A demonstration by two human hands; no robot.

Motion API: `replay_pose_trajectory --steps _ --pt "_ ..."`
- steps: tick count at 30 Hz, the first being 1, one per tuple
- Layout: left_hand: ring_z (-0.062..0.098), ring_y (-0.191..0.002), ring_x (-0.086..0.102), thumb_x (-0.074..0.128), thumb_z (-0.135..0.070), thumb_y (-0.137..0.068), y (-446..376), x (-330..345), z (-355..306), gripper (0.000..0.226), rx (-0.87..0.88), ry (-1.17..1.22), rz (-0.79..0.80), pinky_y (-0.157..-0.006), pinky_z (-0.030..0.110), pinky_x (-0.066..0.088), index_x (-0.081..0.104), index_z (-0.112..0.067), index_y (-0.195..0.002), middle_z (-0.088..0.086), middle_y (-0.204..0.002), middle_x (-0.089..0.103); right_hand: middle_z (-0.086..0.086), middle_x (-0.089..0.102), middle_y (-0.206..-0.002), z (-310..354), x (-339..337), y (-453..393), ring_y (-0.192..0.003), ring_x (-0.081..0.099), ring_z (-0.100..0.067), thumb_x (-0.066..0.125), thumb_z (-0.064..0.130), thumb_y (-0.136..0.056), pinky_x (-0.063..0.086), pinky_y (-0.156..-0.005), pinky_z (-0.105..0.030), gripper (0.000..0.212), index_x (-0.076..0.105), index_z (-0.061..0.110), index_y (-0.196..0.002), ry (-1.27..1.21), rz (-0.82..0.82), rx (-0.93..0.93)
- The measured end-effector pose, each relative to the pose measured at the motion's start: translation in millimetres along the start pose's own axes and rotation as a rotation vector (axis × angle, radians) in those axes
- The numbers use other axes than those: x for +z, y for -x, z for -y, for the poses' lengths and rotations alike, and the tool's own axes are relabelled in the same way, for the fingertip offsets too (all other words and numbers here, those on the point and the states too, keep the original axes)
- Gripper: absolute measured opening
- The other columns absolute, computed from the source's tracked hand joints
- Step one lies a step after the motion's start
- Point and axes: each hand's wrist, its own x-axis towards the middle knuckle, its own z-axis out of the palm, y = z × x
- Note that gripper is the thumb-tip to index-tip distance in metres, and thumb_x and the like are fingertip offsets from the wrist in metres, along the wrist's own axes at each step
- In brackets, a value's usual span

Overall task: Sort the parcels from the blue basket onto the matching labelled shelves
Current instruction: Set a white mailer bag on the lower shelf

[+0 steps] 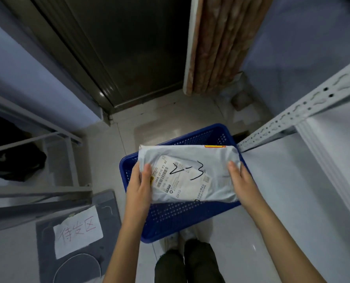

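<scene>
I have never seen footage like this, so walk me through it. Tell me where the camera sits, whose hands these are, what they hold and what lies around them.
There is one picture, taken by a wide-angle camera worn on a person's head, looking down; no machine is involved. The left hand and the right hand each grip one end of a grey plastic parcel, thumbs on top. Its shipping label has "2-3" handwritten in black marker. The parcel is held above a blue perforated basket standing on the pale tiled floor. A white metal shelf is on the right, another metal rack on the left. At lower left a paper sign with red handwriting lies on a grey surface. The person's legs show below.
</scene>
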Motion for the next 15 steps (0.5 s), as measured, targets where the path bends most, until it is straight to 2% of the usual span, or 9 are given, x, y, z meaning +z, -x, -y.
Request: replay_pose_trajectory --steps 2,4,7,9,13,15 --pt "0.001 -0.065 0.061 0.039 -0.044 -0.096 15 3 -27 0.044 0.077 0.022 0.035 -0.054 0.016 0.048 0.05 -0.017 -0.128 -0.006 -0.084 0.062 0.004 0.056 -0.119 18 -6 28 -0.101 0.056 -0.011 0.035 0.044 -0.098 0.046 -0.082 -0.024 0.039 0.044 0.026 -0.131 0.009 -0.165 -0.062" --pt "-0.002 -0.062 0.061 0.04 -0.037 -0.098 28 5 -51 0.041 0.141 0.067 0.076 -0.052 0.013 0.047 0.051 -0.015 -0.13 -0.006 -0.082 0.062 0.0 0.055 -0.127 31 -12 55 -0.112 0.055 -0.016 0.036 0.046 -0.097 0.048 -0.091 -0.032 0.048 0.041 0.022 -0.138 0.0 -0.303 -0.127" --pt "-0.004 -0.061 0.06 0.04 -0.032 -0.1 46 6 -83 0.036 0.222 0.109 0.169 -0.052 0.011 0.046 0.056 -0.012 -0.125 -0.009 -0.078 0.063 0.007 0.052 -0.128 49 -22 94 -0.112 0.053 -0.01 0.037 0.041 -0.098 0.047 -0.088 -0.021 0.045 0.038 0.027 -0.141 -0.091 -0.451 -0.205" --pt "-0.004 -0.059 0.059 0.04 -0.03 -0.1 59 4 -103 0.034 0.258 0.134 0.247 -0.051 0.01 0.045 0.059 -0.01 -0.12 -0.01 -0.073 0.063 0.01 0.049 -0.125 60 -27 121 -0.11 0.048 -0.005 0.037 0.038 -0.099 0.041 -0.082 -0.013 0.044 0.037 0.027 -0.142 -0.11 -0.551 -0.232" --pt "-0.003 -0.061 0.058 0.04 -0.032 -0.1 83 0 -141 0.033 0.375 0.132 0.395 -0.053 0.011 0.044 0.062 -0.013 -0.116 -0.015 -0.07 0.064 0.006 0.052 -0.129 72 -32 172 -0.113 0.047 -0.003 0.038 0.035 -0.1 0.035 -0.088 -0.012 0.042 0.041 0.022 -0.14 -0.159 -0.737 -0.3" --pt "0.003 -0.069 0.06 0.042 -0.035 -0.1 99 -3 -162 0.03 0.433 0.128 0.472 -0.06 0.017 0.048 0.064 -0.021 -0.113 -0.015 -0.074 0.065 0.007 0.053 -0.126 79 -34 201 -0.11 0.049 -0.004 0.038 0.036 -0.1 0.039 -0.081 -0.008 0.04 0.044 0.023 -0.138 -0.193 -0.829 -0.327"
